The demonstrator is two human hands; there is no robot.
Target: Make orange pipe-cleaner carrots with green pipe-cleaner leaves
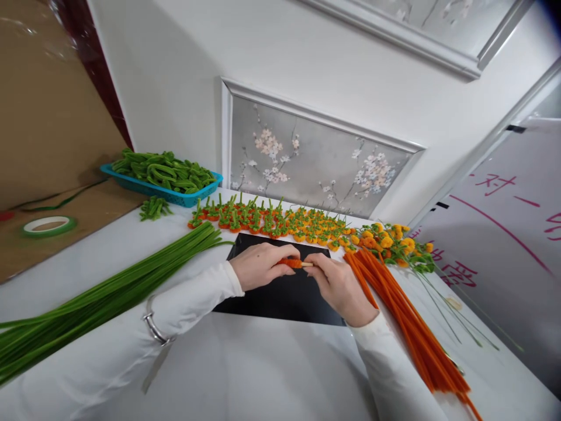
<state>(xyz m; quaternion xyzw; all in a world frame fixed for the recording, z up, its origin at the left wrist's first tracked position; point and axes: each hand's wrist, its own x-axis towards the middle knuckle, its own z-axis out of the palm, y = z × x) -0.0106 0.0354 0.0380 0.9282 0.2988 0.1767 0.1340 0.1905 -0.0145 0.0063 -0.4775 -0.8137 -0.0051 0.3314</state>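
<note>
My left hand (262,264) and my right hand (339,286) meet over a black mat (280,298) on the white table. Between their fingertips sits an orange pipe cleaner (291,263) wound around a thin wooden stick (307,264). The left fingers are closed around the orange coil; the right fingers pinch the stick end. A bundle of orange pipe cleaners (407,321) lies just right of my right hand. Both arms wear white sleeves.
A long green pipe-cleaner bundle (100,292) lies at the left. Rows of small orange and yellow pieces with green tops (272,222) line the back. A teal tray of green coils (162,175), a tape roll (48,225) and yellow flower stems (394,240) stand around.
</note>
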